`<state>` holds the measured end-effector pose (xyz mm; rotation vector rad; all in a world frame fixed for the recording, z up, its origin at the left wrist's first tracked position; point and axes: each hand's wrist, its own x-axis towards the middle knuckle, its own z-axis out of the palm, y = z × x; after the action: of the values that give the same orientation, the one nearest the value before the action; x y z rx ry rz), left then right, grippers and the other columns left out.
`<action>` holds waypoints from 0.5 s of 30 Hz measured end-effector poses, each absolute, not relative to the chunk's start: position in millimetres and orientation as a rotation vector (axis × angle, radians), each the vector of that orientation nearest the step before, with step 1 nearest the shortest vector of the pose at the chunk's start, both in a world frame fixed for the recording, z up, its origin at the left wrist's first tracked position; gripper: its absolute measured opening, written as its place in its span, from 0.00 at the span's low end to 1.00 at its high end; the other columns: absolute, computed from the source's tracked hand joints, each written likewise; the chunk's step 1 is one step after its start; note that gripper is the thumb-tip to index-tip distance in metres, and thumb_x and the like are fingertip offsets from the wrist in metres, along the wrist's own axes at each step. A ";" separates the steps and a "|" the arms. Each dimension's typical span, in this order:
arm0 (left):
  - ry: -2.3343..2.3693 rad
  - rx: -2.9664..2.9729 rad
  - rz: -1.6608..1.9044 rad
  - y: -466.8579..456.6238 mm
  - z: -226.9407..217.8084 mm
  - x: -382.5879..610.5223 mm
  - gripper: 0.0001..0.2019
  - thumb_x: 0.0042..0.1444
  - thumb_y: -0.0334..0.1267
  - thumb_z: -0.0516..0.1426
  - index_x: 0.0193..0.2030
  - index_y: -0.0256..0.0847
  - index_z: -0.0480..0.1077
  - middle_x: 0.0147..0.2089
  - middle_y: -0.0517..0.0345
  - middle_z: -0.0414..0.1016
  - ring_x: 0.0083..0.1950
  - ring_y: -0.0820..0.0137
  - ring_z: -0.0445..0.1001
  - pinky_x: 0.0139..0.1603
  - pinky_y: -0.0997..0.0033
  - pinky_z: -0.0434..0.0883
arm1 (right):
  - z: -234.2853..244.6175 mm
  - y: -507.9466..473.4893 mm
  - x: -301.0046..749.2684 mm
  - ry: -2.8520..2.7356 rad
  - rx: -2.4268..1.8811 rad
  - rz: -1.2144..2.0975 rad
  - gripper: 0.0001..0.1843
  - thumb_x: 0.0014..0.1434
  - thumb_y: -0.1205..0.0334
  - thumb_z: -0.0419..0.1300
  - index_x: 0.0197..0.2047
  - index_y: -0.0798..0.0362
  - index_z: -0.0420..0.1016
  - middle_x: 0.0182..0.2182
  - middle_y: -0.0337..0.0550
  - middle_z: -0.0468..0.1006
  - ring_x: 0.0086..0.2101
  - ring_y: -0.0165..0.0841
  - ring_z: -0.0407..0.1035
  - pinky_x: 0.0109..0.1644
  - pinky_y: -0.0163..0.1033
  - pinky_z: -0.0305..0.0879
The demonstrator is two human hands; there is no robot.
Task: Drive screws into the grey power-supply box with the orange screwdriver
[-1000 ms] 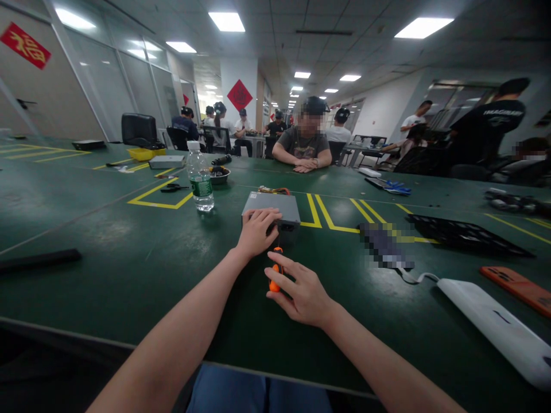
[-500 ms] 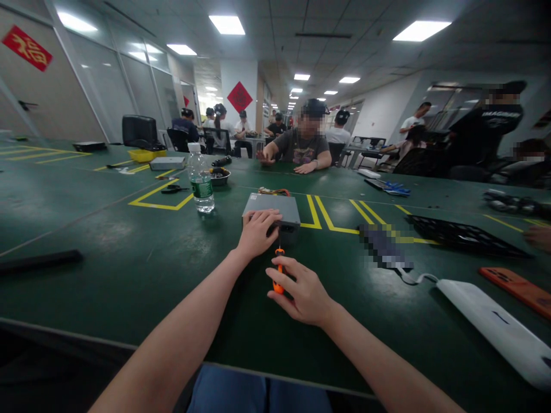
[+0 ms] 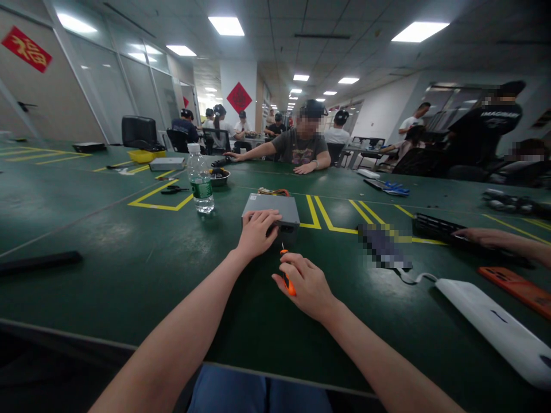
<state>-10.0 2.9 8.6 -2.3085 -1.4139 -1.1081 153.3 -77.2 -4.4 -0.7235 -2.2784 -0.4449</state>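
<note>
A grey metal computer power supply (image 3: 270,206) lies on the green table in front of me, its coloured wires bunched at the far side. My left hand (image 3: 259,232) grips its near left part, fingers across the top and thumb down at the front face. In my right hand (image 3: 307,284) is an orange and black screwdriver (image 3: 289,281), held by the handle between thumb and fingers. Its short visible shaft points away from me toward the front face, close below the socket. The tip appears apart from the box.
A water bottle (image 3: 201,183) stands left of the power supply, near a metal bowl (image 3: 221,179). To the right lie a phone (image 3: 383,246), a white power bank (image 3: 491,327) and an orange phone (image 3: 516,289). A co-worker's hand (image 3: 495,236) touches a black panel (image 3: 434,227).
My right hand has drawn the screwdriver back and right, away from the box, tilting its handle. My left hand stays. A co-worker's hand has reached the black panel; the person opposite stretches an arm sideways.
</note>
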 end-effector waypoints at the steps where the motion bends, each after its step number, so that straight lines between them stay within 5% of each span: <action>1: -1.412 -2.309 -1.107 3.0 8.7 -9.9 0.13 0.57 0.35 0.50 0.48 0.49 0.66 0.55 0.62 0.69 0.56 0.67 0.64 0.56 0.60 0.52 | -4.1 -76.7 153.3 -2.286 -0.724 -0.438 0.04 0.60 0.64 0.53 0.38 0.54 0.63 0.38 0.48 0.70 0.35 0.33 0.68 0.35 0.38 0.69; 15: -1.394 -2.300 -1.116 4.3 7.1 -10.5 0.12 0.57 0.35 0.50 0.47 0.49 0.66 0.55 0.61 0.69 0.56 0.67 0.64 0.56 0.59 0.52 | 0.6 -80.2 173.9 -2.106 -0.708 -0.438 0.04 0.55 0.70 0.54 0.35 0.53 0.64 0.33 0.45 0.70 0.33 0.32 0.68 0.34 0.38 0.67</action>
<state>-10.5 4.3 7.1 -2.3001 -1.3942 -1.1157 173.9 -80.2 0.6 -0.7077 -2.1057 -0.4378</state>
